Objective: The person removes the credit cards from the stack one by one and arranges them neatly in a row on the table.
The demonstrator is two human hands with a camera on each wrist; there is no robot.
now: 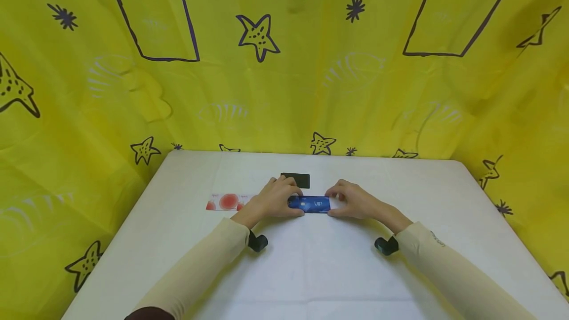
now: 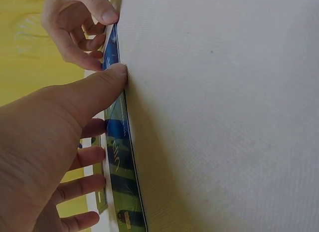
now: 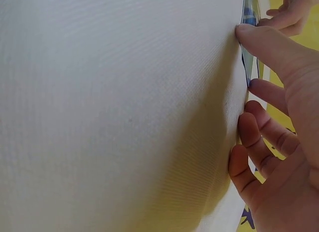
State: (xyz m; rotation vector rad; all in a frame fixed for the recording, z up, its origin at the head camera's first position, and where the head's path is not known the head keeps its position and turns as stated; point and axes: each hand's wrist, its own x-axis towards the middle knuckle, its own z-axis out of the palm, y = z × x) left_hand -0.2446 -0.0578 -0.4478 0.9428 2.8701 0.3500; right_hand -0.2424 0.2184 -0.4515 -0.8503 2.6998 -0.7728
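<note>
A blue card printed "VIP" (image 1: 317, 204) lies flat on the white table between the two hands. My left hand (image 1: 279, 199) holds its left end, thumb at the near edge and fingers at the far edge. At the right end my right hand (image 1: 355, 202) pinches it the same way, the other fingers loosely curled. In the left wrist view, a blue and green printed strip (image 2: 124, 177) runs on past the left thumb; whether it is a separate card I cannot tell. The right wrist view shows the thumb and index finger at a pale card corner (image 3: 245, 67).
Red and white cards (image 1: 228, 201) lie in line to the left, partly behind the left forearm. A black card (image 1: 301, 180) rests farther back, beyond the left fingers. A yellow patterned curtain (image 1: 293, 88) hangs along the back of the white table (image 1: 355, 280).
</note>
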